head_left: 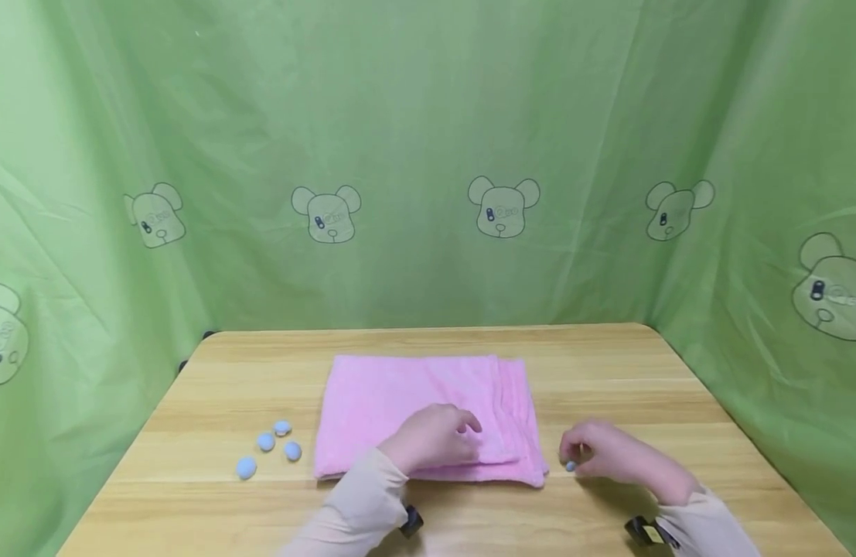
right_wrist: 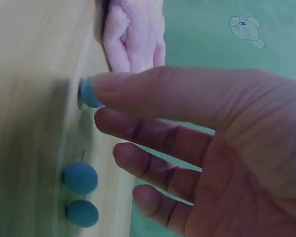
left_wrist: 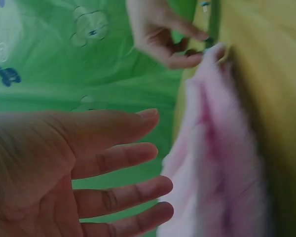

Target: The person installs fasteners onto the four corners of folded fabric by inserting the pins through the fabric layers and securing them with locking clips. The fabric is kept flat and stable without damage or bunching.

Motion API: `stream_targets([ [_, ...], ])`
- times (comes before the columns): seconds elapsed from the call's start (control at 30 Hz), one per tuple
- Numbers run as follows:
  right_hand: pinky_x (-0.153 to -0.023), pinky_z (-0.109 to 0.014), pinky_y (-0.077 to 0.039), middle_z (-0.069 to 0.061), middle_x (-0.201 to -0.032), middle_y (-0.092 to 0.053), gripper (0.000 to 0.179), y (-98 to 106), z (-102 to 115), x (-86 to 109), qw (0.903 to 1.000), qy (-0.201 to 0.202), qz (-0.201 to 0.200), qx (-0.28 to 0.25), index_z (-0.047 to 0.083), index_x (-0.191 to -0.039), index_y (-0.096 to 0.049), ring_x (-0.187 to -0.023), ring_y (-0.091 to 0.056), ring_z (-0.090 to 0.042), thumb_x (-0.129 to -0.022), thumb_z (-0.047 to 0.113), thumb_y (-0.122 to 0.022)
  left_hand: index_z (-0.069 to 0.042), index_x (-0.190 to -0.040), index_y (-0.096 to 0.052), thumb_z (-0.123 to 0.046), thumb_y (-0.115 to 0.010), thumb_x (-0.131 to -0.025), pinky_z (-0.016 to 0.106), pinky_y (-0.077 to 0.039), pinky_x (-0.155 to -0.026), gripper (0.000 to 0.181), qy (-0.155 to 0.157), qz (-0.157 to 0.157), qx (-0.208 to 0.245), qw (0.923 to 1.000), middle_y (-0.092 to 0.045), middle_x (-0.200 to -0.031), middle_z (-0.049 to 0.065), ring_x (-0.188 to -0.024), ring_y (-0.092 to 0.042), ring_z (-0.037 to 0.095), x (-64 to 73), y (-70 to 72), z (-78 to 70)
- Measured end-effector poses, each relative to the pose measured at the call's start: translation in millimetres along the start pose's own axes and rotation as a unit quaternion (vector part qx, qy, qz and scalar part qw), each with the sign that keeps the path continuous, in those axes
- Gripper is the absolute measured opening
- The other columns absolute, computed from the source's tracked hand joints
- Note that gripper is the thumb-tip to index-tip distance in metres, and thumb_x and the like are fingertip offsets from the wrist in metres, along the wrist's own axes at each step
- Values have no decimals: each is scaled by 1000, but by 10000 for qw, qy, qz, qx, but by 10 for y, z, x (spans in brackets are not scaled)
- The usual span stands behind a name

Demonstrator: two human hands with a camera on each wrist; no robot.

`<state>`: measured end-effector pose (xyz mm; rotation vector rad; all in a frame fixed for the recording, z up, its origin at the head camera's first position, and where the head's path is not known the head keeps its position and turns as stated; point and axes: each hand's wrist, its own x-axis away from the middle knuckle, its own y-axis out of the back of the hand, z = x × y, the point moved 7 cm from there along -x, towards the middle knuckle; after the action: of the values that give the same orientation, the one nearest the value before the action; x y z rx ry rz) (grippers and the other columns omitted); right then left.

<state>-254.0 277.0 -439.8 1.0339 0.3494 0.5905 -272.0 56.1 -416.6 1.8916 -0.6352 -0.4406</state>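
Observation:
A folded pink plush towel point(head_left: 386, 394) lies in the middle of the wooden table. My left hand point(head_left: 438, 439) is over its front right part, holding nothing; in the left wrist view its fingers are loosely straight beside the pink cloth. To the right of the towel, my right hand point(head_left: 608, 452) pinches a small blue domed button point(right_wrist: 90, 92) between thumb and index finger, down at the tabletop by the towel's front right corner. Two more blue buttons point(right_wrist: 80, 178) sit by the right hand's lower fingers, hidden by that hand in the head view.
Several blue domed buttons point(head_left: 265, 442) lie on the table left of the towel; one is tipped, showing a pale underside. A green curtain point(head_left: 414, 278) with bear drawings surrounds the wooden table point(head_left: 581, 363) at the back and sides. Dark wrist straps point(head_left: 642, 532) show at both sleeves.

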Motion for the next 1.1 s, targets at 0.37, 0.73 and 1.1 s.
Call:
stream_targets([
  [0.37, -59, -19, -44, 8, -70, -59, 22, -81, -16, -32, 9998, 201, 50, 51, 14, -73, -63, -67, -46, 3, -69, -6, -72, -26, -107, -71, -39, -76, -80, 23, -44, -67, 31, 27, 251, -386, 9989, -61, -90, -9, -80, -53, 7, -55, -371, -117],
  [0.73, -61, -21, -46, 8, -73, -62, 19, -68, 1, -70, 9999, 70, -81, 18, 16, -75, -64, -70, -48, 3, -74, -1, -71, -22, -93, -71, -22, -72, -84, 24, -45, -60, 9, 120, -534, -306, 9980, -63, -80, -7, -71, -56, 10, -54, -325, -120],
  [1.1, -67, -27, -51, 13, -80, -64, 15, 259, 309, -223, 9914, 646, -1107, 277, 16, -83, -66, -76, -54, -1, -80, 3, -71, -15, -84, -68, -34, -65, -92, 17, -43, -58, 21, 317, -1335, 1902, 9721, -62, -70, -7, -61, -49, 1, -86, -23, 136],
])
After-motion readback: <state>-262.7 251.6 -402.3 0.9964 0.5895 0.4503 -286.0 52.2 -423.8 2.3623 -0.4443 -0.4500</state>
